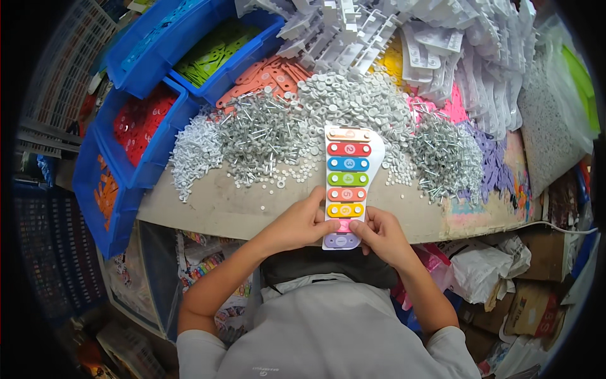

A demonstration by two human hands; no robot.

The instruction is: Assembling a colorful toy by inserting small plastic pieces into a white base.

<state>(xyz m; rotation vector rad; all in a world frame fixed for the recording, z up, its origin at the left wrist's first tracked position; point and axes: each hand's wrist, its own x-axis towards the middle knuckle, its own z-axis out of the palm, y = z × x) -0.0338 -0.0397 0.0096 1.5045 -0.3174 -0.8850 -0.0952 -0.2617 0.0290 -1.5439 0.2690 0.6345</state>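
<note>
A toy xylophone [348,179] with a white base and bars of several colours is held upright in front of me at the table's near edge. My left hand [302,221] grips its left side, the thumb pressed on the left end of the pink bar [343,225]. On the other side, my right hand [382,235] grips the base with its thumb on that bar's right end. White round caps sit at the ends of the upper bars. The purple bar [341,240] nearest me shows none. Fingers behind the base are partly hidden.
Beyond the xylophone lie heaps of white washers [353,95], metal pins [262,129] and more pins [445,158]. Blue bins [129,183] of coloured bars stand at left. White xylophone bases [492,44] are stacked at the back. A plastic bag [549,107] stands at right.
</note>
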